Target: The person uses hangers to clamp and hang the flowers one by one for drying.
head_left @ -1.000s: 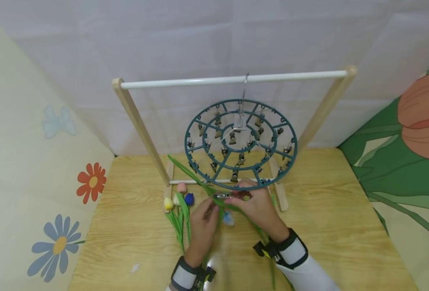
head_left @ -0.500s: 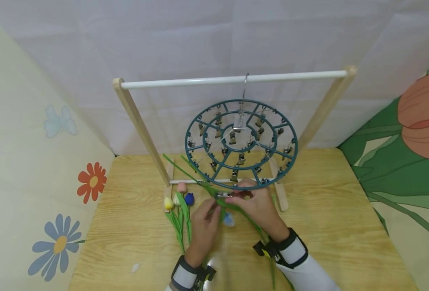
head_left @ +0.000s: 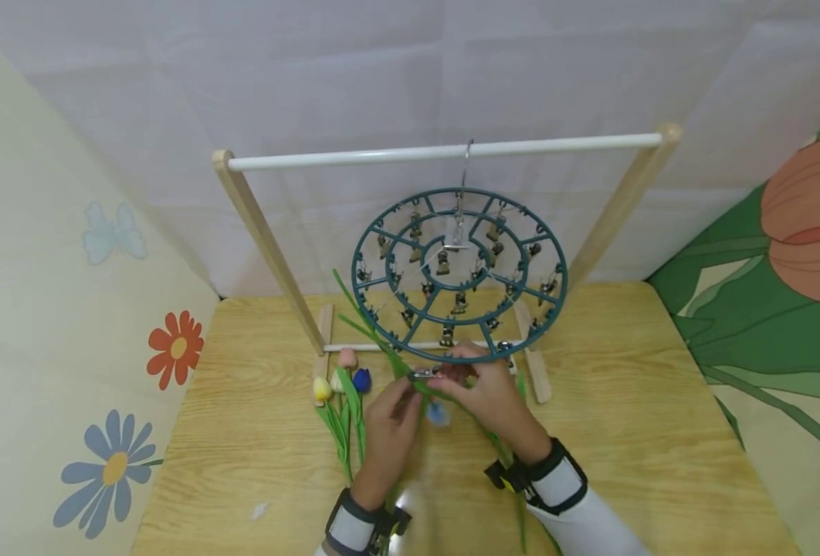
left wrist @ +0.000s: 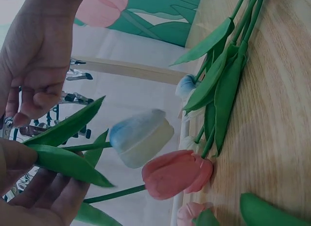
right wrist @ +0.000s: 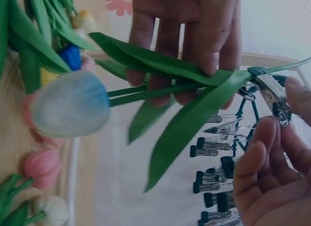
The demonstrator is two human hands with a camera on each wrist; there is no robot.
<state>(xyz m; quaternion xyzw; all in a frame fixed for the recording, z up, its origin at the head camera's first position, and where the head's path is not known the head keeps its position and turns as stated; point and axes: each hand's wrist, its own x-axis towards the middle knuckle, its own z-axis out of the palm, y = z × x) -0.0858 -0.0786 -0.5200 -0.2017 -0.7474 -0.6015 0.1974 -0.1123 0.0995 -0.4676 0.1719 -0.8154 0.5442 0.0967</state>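
Observation:
My left hand point(head_left: 387, 432) holds green tulip stems below the front rim of a round clip hanger point(head_left: 375, 232). In the left wrist view, a blue-white tulip point(left wrist: 141, 138) and a reddish-pink tulip point(left wrist: 170, 175) hang head down from that hand, with green leaves point(left wrist: 73, 165) about its fingers. My right hand point(head_left: 496, 398) pinches a metal clip point(right wrist: 270, 94) that hangs from the rim. Its dark tips lie against the stems just beyond the leaves; whether they grip them I cannot tell. The bare stem ends point(head_left: 361, 313) point up to the left.
The hanger hooks over the white bar point(head_left: 382, 156) of a wooden stand point(head_left: 271, 247), with several other clips dangling from it. Left of my hands lie yellow point(head_left: 322, 388), pink point(head_left: 347, 357) and blue tulips point(head_left: 362, 380) on the table point(head_left: 243, 432). More stems lie under my right forearm.
The free stem ends have swung upward and shifted slightly right. Both hands stay nearly in place, the left still on the stems and the right still on the clip.

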